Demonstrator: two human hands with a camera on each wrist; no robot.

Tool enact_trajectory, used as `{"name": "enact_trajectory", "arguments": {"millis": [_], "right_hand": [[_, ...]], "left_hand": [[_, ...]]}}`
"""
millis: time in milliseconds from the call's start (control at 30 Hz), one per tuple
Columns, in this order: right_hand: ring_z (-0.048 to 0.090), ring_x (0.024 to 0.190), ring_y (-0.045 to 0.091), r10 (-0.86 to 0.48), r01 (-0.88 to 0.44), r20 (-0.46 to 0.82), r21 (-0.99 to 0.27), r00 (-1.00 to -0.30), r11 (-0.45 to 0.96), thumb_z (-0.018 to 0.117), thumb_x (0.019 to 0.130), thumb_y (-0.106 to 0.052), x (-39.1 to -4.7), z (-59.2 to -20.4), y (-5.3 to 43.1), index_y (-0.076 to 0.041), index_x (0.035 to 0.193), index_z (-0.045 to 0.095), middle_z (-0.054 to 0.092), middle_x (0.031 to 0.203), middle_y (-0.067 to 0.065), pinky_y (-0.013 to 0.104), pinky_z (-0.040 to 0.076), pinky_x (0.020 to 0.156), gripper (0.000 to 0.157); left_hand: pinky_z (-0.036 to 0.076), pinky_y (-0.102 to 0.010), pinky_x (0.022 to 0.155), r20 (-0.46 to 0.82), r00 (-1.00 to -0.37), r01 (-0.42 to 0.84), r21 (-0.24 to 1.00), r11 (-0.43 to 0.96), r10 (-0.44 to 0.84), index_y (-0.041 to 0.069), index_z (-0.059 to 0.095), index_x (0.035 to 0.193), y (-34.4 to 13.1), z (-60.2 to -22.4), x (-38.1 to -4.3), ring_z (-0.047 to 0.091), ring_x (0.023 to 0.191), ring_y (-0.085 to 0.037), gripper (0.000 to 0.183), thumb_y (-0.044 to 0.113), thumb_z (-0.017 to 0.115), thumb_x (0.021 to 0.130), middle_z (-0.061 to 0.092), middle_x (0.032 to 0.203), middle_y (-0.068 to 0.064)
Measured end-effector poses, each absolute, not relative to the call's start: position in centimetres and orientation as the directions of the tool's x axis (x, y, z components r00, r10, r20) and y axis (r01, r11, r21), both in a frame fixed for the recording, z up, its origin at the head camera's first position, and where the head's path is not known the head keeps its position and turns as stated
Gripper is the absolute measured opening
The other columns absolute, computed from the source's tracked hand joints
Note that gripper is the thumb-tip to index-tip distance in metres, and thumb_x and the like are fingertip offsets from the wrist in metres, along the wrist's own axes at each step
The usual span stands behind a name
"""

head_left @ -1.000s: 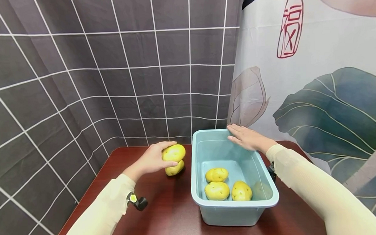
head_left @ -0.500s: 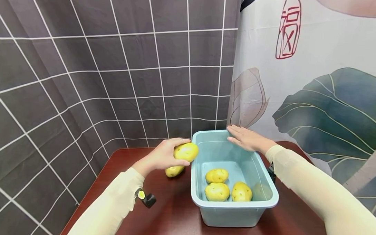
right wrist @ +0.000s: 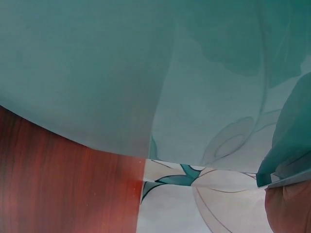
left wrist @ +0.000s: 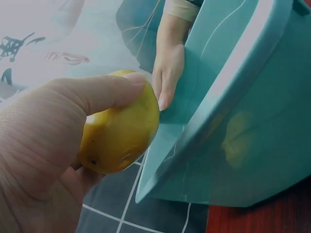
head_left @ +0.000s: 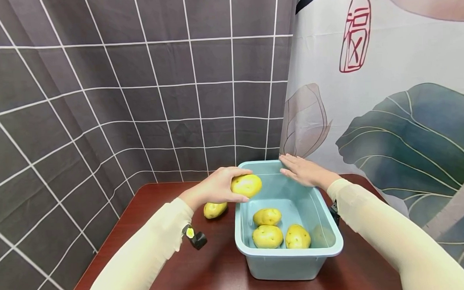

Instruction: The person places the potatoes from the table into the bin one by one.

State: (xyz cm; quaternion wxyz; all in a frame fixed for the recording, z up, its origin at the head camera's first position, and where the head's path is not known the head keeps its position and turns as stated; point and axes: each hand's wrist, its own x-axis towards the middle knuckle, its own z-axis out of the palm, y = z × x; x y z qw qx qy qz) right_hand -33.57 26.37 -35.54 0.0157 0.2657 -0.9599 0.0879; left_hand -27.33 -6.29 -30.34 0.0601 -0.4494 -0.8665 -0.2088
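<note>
A yellow potato (head_left: 246, 186) is pinched between the thumb and fingers of my left hand (head_left: 212, 189), above the left rim of a light blue plastic basin (head_left: 289, 252). The left wrist view shows the thumb pressed on this potato (left wrist: 121, 133). My right hand (head_left: 307, 171) rests on the basin's right rim near the far corner, its fingers straight. Inside the basin lie three potatoes: one farther back (head_left: 267, 216), one at front left (head_left: 267, 236), one at front right (head_left: 298, 236). Another potato (head_left: 214, 210) sits on the table left of the basin, partly behind my left hand.
The basin stands on a dark red wooden table (head_left: 216, 256). Behind it hang a grey curtain (head_left: 176, 100) with white grid lines and a white curtain (head_left: 328, 43) with leaf drawings. In the right wrist view, the basin's outer wall (right wrist: 97, 73) fills most of the picture.
My left hand has carried the potato rightward, from above the other potato on the table to over the basin's left rim. The right hand has stayed on the rim.
</note>
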Motion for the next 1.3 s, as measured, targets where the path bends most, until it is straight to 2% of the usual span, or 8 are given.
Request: {"name": "enact_trajectory", "arguments": {"millis": [367, 733, 1000, 1300], "right_hand": [[0.015, 0.144, 0.035, -0.502, -0.508, 0.081, -0.166, -0.861, 0.845, 0.032, 0.103, -0.048, -33.5, -35.5, 26.3, -0.007, 0.153, 0.02, 0.021, 0.157, 0.015, 0.052, 0.014, 0.114, 0.066], [0.016, 0.144, 0.034, -0.514, -0.524, 0.099, -0.155, -0.852, 0.838, 0.031, 0.104, -0.043, -33.6, -35.7, 26.5, -0.006, 0.152, 0.023, 0.023, 0.156, 0.015, 0.051, 0.015, 0.114, 0.062], [0.016, 0.144, 0.036, -0.515, -0.525, 0.106, -0.158, -0.851, 0.836, 0.03, 0.105, -0.041, -33.8, -35.8, 26.7, -0.005, 0.152, 0.023, 0.022, 0.157, 0.016, 0.052, 0.013, 0.114, 0.06], [0.016, 0.144, 0.033, -0.518, -0.528, 0.102, -0.171, -0.849, 0.832, 0.031, 0.105, -0.041, -33.7, -35.7, 26.6, -0.006, 0.152, 0.023, 0.022, 0.157, 0.014, 0.052, 0.014, 0.114, 0.059]], "left_hand": [[0.045, -0.024, 0.085, 0.21, -0.537, 0.833, 0.284, 0.475, 0.817, 0.012, 0.054, 0.136, -2.5, -29.8, -27.6, 0.054, 0.105, -0.01, 0.07, 0.038, 0.079, 0.077, 0.06, 0.127, 0.003], [0.044, -0.022, 0.083, 0.141, -0.532, 0.833, 0.266, 0.485, 0.835, 0.014, 0.054, 0.137, 0.3, -30.6, -28.5, 0.055, 0.104, -0.008, 0.071, 0.04, 0.079, 0.076, 0.06, 0.128, 0.004], [0.043, -0.021, 0.083, 0.009, -0.528, 0.821, 0.262, 0.507, 0.849, 0.016, 0.054, 0.137, 2.3, -31.7, -29.1, 0.054, 0.103, -0.008, 0.071, 0.042, 0.08, 0.076, 0.06, 0.127, 0.007], [0.042, -0.02, 0.085, -0.041, -0.493, 0.833, 0.267, 0.485, 0.869, 0.015, 0.055, 0.137, 4.5, -33.1, -29.7, 0.054, 0.104, -0.006, 0.071, 0.042, 0.08, 0.075, 0.061, 0.126, 0.007]]}}
